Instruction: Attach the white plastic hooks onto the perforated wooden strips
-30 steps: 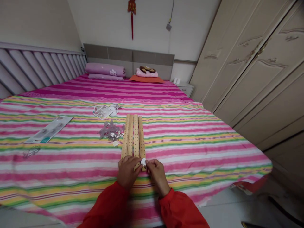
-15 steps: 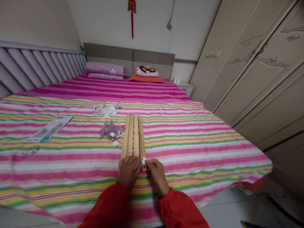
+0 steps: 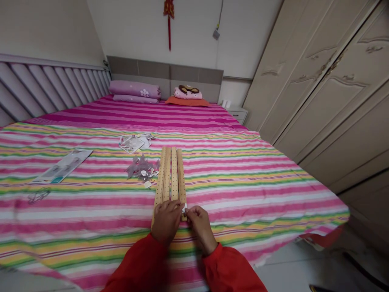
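Several wooden strips with rows of small holes [image 3: 174, 174] lie side by side on the striped cloth, pointing away from me. At the near end of the rightmost strip is a small white tag [image 3: 184, 207] with something dark and shiny by it, too small to name. My left hand [image 3: 166, 221] rests over the strips, its fingers bent and closed at the tag's left side. From the right, my right hand [image 3: 199, 224] is closed in a pinch at the tag's lower edge; what its fingertips hold is hidden.
Left of the strips lies a pile of small greyish clear bags and white tags [image 3: 142, 168]. Beyond it are white cards and packaging [image 3: 136, 142]. Further left are a flat clear package [image 3: 62, 167] and a thin wire-like loop [image 3: 39, 195]. The bed's edge [image 3: 304, 233] drops to the floor at right.
My left fingers have shifted slightly right over the white tag, and less of it shows. My right hand stays pinched almost in place. The strips have not moved.
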A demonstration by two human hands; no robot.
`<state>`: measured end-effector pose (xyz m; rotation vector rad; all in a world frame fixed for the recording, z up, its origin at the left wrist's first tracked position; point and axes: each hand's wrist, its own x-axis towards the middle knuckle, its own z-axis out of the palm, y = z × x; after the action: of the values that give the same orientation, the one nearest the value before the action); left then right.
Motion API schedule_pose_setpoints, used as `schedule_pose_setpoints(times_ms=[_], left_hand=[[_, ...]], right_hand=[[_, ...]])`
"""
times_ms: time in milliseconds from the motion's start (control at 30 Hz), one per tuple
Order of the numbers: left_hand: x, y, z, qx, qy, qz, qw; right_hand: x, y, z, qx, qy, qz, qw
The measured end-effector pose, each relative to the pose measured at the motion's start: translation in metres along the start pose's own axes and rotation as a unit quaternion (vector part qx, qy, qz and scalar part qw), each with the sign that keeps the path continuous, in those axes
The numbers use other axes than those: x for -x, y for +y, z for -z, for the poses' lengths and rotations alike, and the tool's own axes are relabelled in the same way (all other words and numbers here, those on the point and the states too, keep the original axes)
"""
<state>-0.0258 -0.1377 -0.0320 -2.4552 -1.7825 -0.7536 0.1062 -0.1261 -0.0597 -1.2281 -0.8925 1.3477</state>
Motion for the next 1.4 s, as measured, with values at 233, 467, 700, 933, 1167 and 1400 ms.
schedule_pose_setpoints(times_ms=[233, 467, 700, 933, 1167, 1400], left_hand=[[0.005, 0.003, 0.002, -0.044, -0.004, -0.027, 0.999], [0.004, -0.001, -0.001, -0.043, 0.001, -0.043, 0.998], [0.005, -0.010, 0.002, -0.001, 0.026, -0.015, 1.000], [0.012, -0.003, 0.006, -0.023, 0.067, 0.037, 0.997], [0.011, 0.016, 0.003, -0.053, 0.048, 0.067, 0.995], [0.011, 0.016, -0.002, -0.043, 0.027, 0.084, 0.995]], right_hand=[[0.009, 0.002, 0.003, 0.038, 0.016, 0.032, 0.999], [0.018, -0.004, 0.003, 0.003, -0.024, -0.114, 0.993], [0.024, -0.009, 0.003, 0.007, -0.024, -0.130, 0.991], [0.012, -0.018, 0.005, 0.028, 0.001, 0.012, 1.000], [-0.004, -0.022, -0.003, 0.037, -0.034, -0.069, 0.996], [-0.007, -0.018, -0.005, 0.042, -0.028, -0.059, 0.997]])
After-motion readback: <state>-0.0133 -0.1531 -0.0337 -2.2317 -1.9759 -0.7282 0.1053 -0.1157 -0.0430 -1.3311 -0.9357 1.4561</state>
